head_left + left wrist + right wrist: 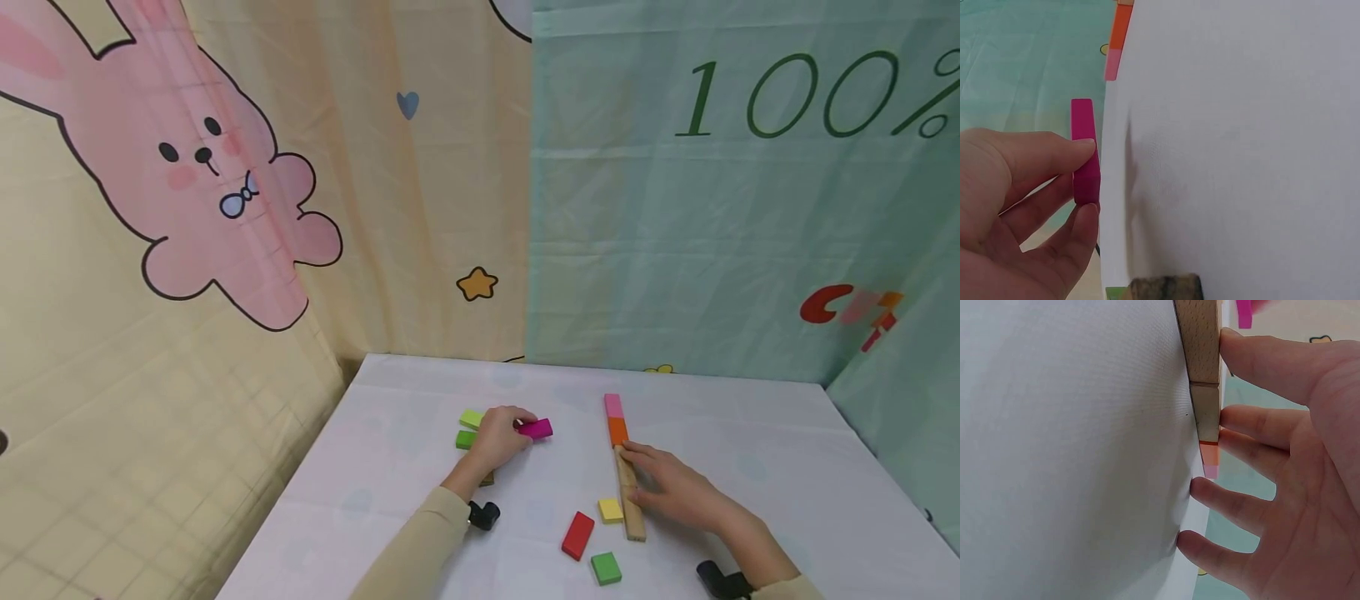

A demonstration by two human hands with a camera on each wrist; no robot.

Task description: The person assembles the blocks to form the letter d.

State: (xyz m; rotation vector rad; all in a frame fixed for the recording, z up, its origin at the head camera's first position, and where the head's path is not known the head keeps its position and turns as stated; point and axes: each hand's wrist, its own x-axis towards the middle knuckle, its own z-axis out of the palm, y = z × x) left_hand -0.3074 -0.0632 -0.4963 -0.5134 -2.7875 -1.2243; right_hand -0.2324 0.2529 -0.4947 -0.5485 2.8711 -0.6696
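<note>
My left hand [498,440] pinches a magenta block [537,429] between thumb and fingertips. In the left wrist view that block [1085,169] stands on edge in the grip, its shadow falling on the white cloth. To the right, a straight row runs away from me: plain wooden blocks [627,483] nearest, then an orange block [618,432], then a pink block [613,406] at the far end. Beside this row lies my right hand [682,492], its fingers spread. Its thumb and fingertips touch the side of the wooden blocks [1205,412], while the lower fingertips rest on the cloth.
Between the hands and nearer me lie a red block [577,536], a yellow block [611,511] and a green block [606,568]. Behind my left hand are a lime block [471,418] and another green block [465,439]. Printed curtains [420,208] hang behind the white table [405,500].
</note>
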